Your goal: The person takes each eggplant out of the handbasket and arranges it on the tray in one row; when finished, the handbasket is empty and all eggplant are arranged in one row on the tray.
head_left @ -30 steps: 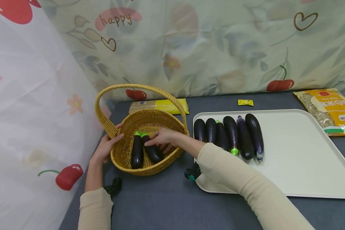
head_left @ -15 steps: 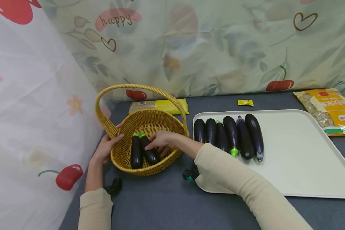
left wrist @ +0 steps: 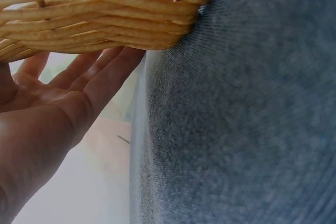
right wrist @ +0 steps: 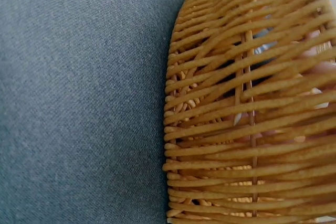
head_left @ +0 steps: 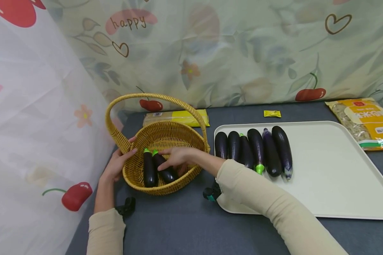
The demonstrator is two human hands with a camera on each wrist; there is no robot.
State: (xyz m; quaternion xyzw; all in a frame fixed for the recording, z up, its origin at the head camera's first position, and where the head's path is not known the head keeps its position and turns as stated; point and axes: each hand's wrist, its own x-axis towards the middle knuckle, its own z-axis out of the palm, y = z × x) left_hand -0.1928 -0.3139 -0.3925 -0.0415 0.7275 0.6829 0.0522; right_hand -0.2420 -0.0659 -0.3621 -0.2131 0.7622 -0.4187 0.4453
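In the head view, my left hand grips the left rim of a wicker basket, near the foot of its hoop handle. The left wrist view has that hand's fingers against the outside of the basket wall. Two eggplants with green caps lie side by side inside. My right hand reaches over the right rim and holds the right eggplant, thumb across it and index finger stretched toward its cap; the other fingertips are mostly hidden. The left eggplant lies beside it, untouched by the visible fingers.
A white tray to the right bears a row of several eggplants on its left side. Behind the basket lies a yellow packet. A small yellow sachet and an orange-and-clear bag lie farther back and right.
Both eggplants in the basket have shifted slightly left, the right one with my right hand. Its index finger now stretches nearer the cap. The left hand and basket have stayed still.
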